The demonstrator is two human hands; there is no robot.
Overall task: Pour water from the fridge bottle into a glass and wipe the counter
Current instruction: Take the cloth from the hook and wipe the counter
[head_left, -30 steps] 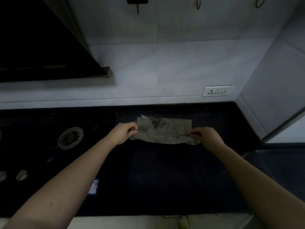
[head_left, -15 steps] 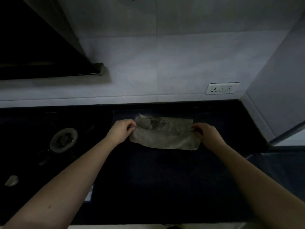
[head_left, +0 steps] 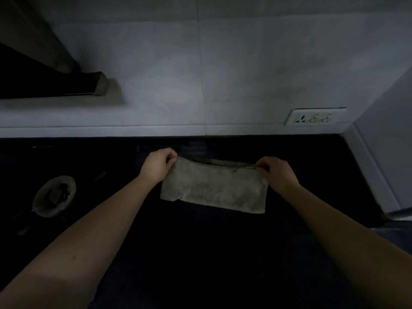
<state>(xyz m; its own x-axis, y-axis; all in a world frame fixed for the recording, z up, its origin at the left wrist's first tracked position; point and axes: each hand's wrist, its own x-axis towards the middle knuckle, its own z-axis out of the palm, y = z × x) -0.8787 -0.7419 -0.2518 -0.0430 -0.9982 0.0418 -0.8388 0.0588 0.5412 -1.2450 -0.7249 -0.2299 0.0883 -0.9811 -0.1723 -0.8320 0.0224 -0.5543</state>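
Grey cloth (head_left: 214, 188) hangs between the two hands over the dark counter (head_left: 200, 253), near the back wall; its top edge is stretched and its lower edge looks to hang free, though I cannot tell if it touches the counter. The left hand (head_left: 157, 163) pinches the top left corner, and the right hand (head_left: 275, 172) pinches the top right corner, fingers curled on the fabric.

I judge the wiping part of the task is in hand: the cloth is being folded or spread out. The next move calls for laying it flat on the counter and pressing it down with one palm.

No bottle and no glass is in view. The light is poor, so any water on the counter cannot be seen. A burner (head_left: 54, 196) at the left is dim, and the socket (head_left: 315, 118) on the wall is blurred
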